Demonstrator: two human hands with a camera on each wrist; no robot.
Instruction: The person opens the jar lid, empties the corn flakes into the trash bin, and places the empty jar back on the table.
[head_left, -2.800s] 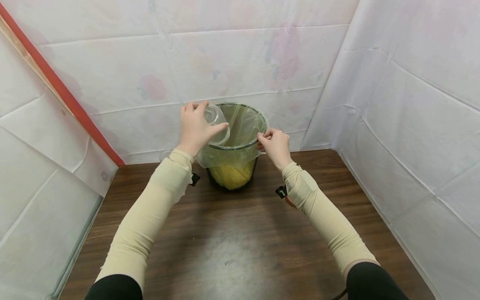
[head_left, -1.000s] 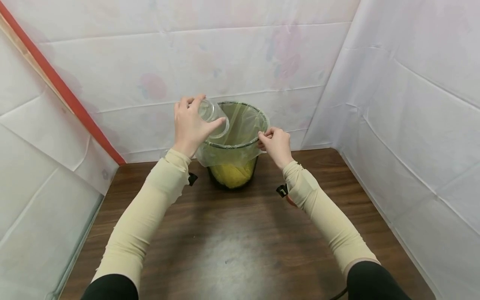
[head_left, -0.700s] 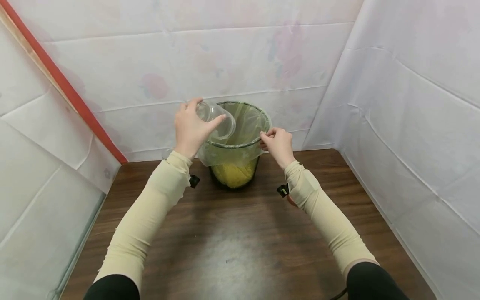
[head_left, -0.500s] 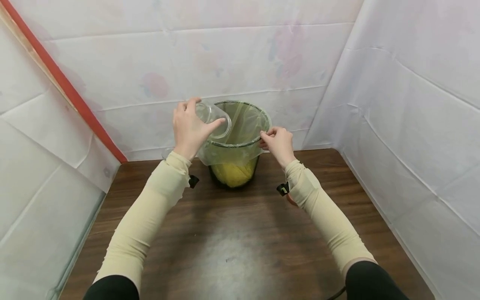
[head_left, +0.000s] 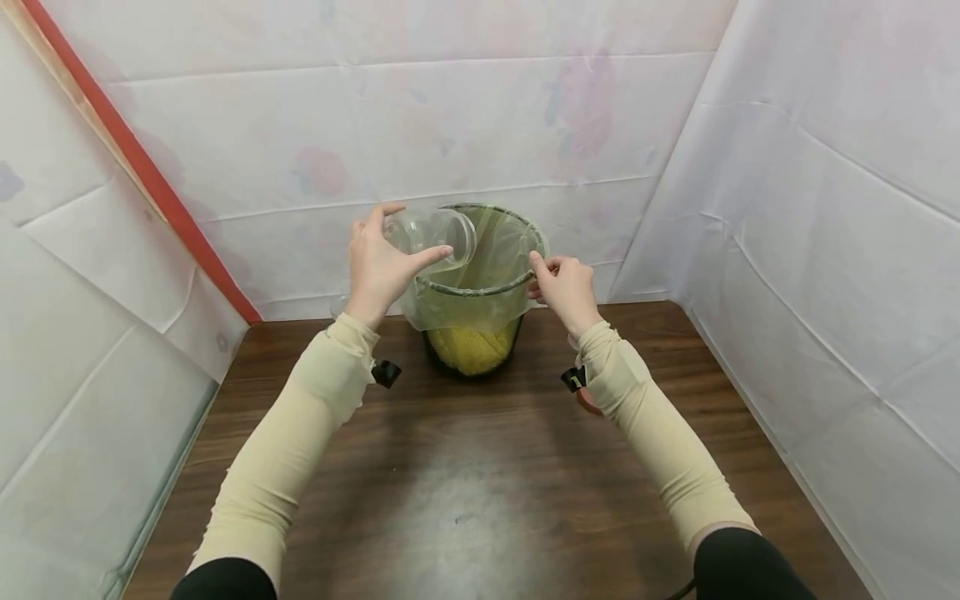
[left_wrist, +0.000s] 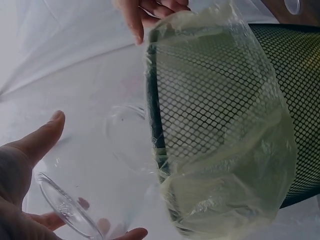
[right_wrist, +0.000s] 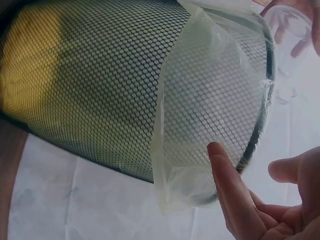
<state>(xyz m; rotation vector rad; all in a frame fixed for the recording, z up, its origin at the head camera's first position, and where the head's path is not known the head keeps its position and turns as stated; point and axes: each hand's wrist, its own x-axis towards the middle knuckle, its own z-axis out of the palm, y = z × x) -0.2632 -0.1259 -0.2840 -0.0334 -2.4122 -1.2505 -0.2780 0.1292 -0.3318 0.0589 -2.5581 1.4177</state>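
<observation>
A black mesh wastebasket (head_left: 480, 354), yellow low inside, stands at the back of the table, lined with a pale see-through bag (head_left: 457, 308) folded over its rim. My left hand (head_left: 378, 271) holds a clear plastic cup (head_left: 431, 233) between thumb and fingers, tilted on its side with its mouth over the bin's left rim. No contents show in the cup. At the right rim, my right hand (head_left: 566, 287) straddles the edge. In the right wrist view, its index finger (right_wrist: 225, 175) lies extended against the bag outside, while the thumb (right_wrist: 290, 170) stands apart from the rim.
Behind my left wrist, a clear round object (head_left: 339, 307) is partly hidden on the table's back edge. A reddish-brown thing (head_left: 588, 402) shows beside my right wrist. White sheets (head_left: 315, 133) hang behind and on both sides of the wooden table (head_left: 450, 467).
The cup has tipped further sideways, its mouth turning more towards the bin's opening. My right thumb has lifted slightly from the rim, where thumb and index finger were close together before.
</observation>
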